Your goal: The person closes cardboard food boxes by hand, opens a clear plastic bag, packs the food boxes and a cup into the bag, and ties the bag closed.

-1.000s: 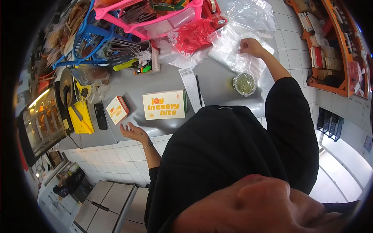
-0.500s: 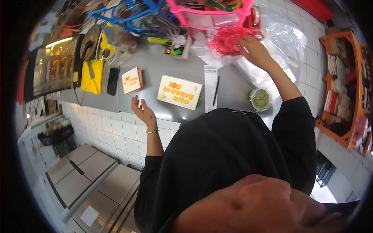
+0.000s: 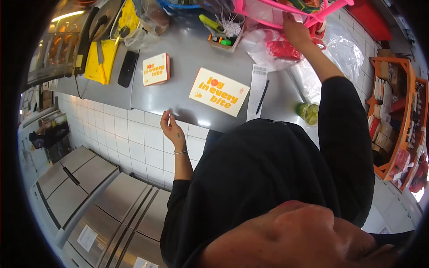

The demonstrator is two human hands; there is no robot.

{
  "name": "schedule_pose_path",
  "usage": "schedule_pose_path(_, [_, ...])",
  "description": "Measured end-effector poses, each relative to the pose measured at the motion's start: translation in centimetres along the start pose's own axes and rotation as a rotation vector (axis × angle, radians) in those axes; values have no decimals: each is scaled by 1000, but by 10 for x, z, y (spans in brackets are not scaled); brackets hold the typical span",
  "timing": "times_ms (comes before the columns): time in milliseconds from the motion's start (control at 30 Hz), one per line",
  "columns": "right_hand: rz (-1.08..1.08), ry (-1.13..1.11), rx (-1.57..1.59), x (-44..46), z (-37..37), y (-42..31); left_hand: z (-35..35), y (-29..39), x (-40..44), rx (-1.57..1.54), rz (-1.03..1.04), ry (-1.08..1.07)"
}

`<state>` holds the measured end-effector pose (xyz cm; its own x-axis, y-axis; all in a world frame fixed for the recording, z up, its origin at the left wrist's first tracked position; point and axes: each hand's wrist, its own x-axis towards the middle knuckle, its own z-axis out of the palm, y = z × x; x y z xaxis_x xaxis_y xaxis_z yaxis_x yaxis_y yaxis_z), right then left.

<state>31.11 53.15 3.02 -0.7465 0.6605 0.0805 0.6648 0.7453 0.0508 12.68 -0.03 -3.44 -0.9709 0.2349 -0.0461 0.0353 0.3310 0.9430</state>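
Shifting off the red bag [image 3: 282,50], the right hand [image 3: 296,34] now reaches the pink basket [image 3: 330,13] toward the tabletop's [image 3: 192,49] far edge, grip unclear; the left hand [image 3: 173,132] hangs empty, fingers apart.

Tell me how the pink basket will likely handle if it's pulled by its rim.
The pink basket, by the right hand, will probably keep its shape, since its rails look like moulded plastic. It may feel heavier than an empty one, as a colourful packet shows inside. That packet looks loose, so it might slide if the basket is tipped.
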Motion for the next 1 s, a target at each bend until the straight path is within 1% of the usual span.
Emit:
schedule_pose_path(67, [-14, -54, -15, 19, 39, 22, 3, -7, -1, -73, -34, -4])
schedule_pose_path(100, [-82, -113, -74, 31, 55, 33, 3, -8, -1, -59, -32, -2])
schedule_pose_path(133, [-151, -173, -133, 36, 39, 24, 2, -7, -1, -43, -31, -2])
schedule_pose_path(167, [-142, -314, -265, 33, 25, 12, 1, -9, -1, -28, -25, -4])
schedule_pose_path(200, [-150, -457, -394, 26, -24, -22, -1, -16, 0, -60, -20, -1])
schedule_pose_path(233, [-191, -311, -362, 28, 4, -5, -5, -19, 3, -63, -3, 3])
schedule_pose_path(300, [-272, -19, -292, 41, 90, 53, -12, -20, 7, -68, 28, 12])
schedule_pose_path(333, [-146, 152, -199, 44, 106, 54, -15, -15, 7, -102, -15, 32])
schedule_pose_path(433, [-327, 146, -504, 32, 78, 50, -29, -19, 6, -107, -59, 83])
schedule_pose_path(467, [-231, 104, -484, 41, 94, 62, -33, -22, 5, -100, -97, 97])
schedule_pose_path(567, [-320, 409, -803, 23, 78, 62, -43, -33, -2, -107, -115, 111])
schedule_pose_path(667, [-122, 210, -712, 31, 106, 93, -48, -38, -8, -105, -145, 112])
schedule_pose_path(767, [50, -111, -568, 31, 79, 79, -48, -35, -10, -80, -158, 98])
schedule_pose_path(833, [-52, 326, -692, 6, 23, 22, -45, -31, -8, -79, -108, 86])
schedule_pose_path(867, [-103, 547, -748, -1, 7, -1, -43, -27, -6, -78, -80, 80])
schedule_pose_path(967, [-107, 368, -327, -1, 9, -12, -40, -12, -1, -26, 15, 58])
schedule_pose_path(1000, [-172, 282, -263, -1, 2, -17, -39, -6, 1, -20, 32, 50])
